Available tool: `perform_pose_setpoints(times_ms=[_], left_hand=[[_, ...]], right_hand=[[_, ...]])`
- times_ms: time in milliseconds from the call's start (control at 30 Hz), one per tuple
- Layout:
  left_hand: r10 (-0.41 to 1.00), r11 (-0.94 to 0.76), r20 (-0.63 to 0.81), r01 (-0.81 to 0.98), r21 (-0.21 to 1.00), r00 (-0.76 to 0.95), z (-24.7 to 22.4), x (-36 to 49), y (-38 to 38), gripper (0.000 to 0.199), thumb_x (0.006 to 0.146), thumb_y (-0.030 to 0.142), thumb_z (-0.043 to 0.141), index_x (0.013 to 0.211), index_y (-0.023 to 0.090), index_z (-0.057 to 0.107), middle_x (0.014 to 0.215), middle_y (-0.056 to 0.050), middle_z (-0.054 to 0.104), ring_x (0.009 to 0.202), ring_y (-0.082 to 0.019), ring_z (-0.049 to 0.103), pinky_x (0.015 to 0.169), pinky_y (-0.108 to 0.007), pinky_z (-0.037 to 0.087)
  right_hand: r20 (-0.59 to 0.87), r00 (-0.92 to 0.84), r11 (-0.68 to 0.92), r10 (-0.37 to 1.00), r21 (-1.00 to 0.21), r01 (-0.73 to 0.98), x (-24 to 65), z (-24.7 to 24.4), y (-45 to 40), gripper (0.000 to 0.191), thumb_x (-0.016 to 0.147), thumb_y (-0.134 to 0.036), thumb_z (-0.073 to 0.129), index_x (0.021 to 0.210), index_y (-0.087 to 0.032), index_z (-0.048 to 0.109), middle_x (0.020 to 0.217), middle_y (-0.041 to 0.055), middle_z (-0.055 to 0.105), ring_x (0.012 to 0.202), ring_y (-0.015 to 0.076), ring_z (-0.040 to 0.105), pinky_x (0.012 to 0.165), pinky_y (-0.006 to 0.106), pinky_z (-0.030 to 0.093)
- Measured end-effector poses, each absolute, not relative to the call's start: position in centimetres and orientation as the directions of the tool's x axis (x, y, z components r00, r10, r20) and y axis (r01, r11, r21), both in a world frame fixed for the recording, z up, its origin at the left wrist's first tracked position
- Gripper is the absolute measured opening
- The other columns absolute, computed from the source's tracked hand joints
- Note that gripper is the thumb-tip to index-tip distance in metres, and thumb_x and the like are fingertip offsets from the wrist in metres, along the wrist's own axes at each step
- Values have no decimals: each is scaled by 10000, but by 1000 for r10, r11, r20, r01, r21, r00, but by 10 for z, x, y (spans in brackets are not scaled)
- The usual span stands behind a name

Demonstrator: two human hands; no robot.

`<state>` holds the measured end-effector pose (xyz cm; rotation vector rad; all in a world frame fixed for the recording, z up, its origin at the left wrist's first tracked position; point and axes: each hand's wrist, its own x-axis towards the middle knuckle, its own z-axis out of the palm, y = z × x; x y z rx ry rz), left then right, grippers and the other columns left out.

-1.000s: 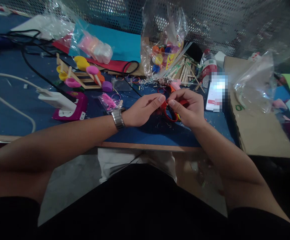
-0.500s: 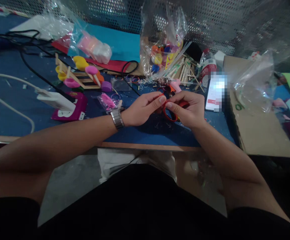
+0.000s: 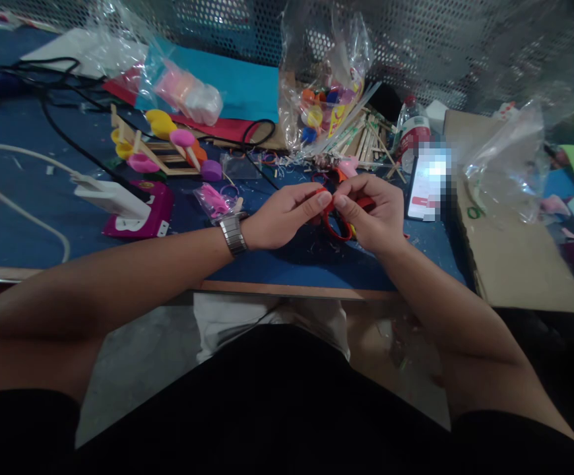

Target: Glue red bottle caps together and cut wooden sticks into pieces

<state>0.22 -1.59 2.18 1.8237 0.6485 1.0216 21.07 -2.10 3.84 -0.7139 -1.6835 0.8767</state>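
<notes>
My left hand (image 3: 294,210) is closed, with its thumb and fingertips pinching a small red piece (image 3: 327,196) whose kind I cannot make out. Facing it, my right hand (image 3: 373,210) pinches at the same piece, thumb against forefinger. Just under the hands, a red loop like a scissors handle (image 3: 337,233) shows on the blue tabletop (image 3: 277,264). Its other parts are hidden by my right hand. Behind them is a pink tool, perhaps a glue gun (image 3: 349,166), partly covered.
On the left are a purple power socket (image 3: 164,210) with a white charger (image 3: 113,201), and a stick frame (image 3: 165,158) with coloured clay shapes. Wooden sticks (image 3: 369,142), a bottle (image 3: 412,132) and a lit phone (image 3: 423,185) stand behind and right. Cardboard (image 3: 519,264) borders the right.
My right thumb and fingertips have shifted slightly around the small red piece. My left hand stays almost still.
</notes>
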Motion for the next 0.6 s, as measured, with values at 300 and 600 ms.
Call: perform_pose_setpoints(times_ms=[300, 600], left_hand=[[768, -433, 365, 6, 901, 526, 20, 4, -16, 653, 1079, 808, 542, 866, 193, 598, 788, -3, 564, 759, -146, 522, 716, -314, 414], [783, -421, 379, -29, 907, 494, 17, 5, -14, 666, 1064, 839, 535, 904, 198, 623, 773, -7, 584, 718, -149, 536, 701, -332, 425]], right_hand=[[539, -214, 560, 815, -827, 51, 210, 37, -19, 405, 930, -606, 913, 852, -237, 765, 727, -31, 682, 587, 88, 577, 517, 233, 462], [547, -336, 592, 767, -805, 40, 220, 34, -14, 316, 930, -507, 935, 1132, -267, 896, 756, -33, 749, 588, 85, 600, 517, 221, 447]])
